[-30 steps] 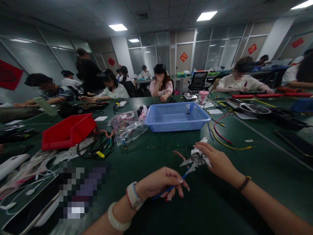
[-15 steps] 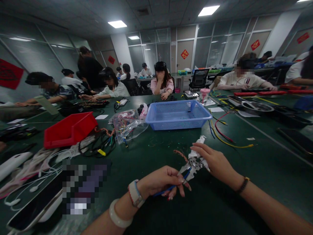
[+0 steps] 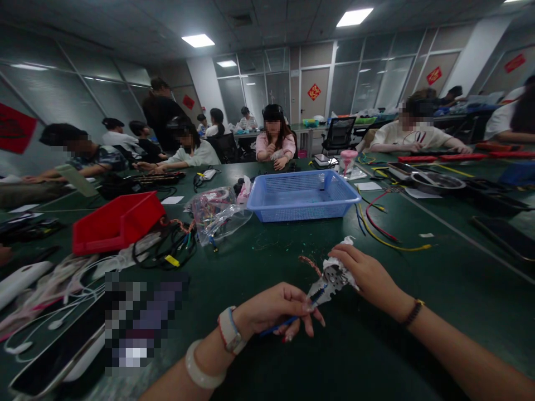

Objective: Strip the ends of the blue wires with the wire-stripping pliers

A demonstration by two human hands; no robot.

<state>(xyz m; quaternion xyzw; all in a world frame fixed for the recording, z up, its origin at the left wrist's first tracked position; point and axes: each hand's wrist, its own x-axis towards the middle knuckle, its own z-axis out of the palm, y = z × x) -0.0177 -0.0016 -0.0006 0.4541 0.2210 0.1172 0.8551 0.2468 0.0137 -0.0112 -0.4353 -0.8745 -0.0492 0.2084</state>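
My right hand (image 3: 355,267) is closed around the white-wrapped handles of a wire stripper (image 3: 333,275). Its metal jaws point down and left, towards my other hand. My left hand (image 3: 288,309) pinches a blue wire (image 3: 279,326) close to the jaw tips. The wire runs up between the jaws, which look closed over it. Just past the tool, a braided copper strand (image 3: 310,264) sticks out to the upper left; where it joins is hidden behind the tool.
A blue basket (image 3: 303,213) stands beyond my hands. To its left lie a clear plastic bag (image 3: 217,217) of wires and a red bin (image 3: 119,223). Yellow and red cables (image 3: 388,239) lie at right. Phones and white earphones (image 3: 56,323) are near left. Several people sit around.
The wire stripper's jaws and handles have come closer together as my right hand squeezed. My left hand has stayed nearly still. The person across has lowered a hand from the face.
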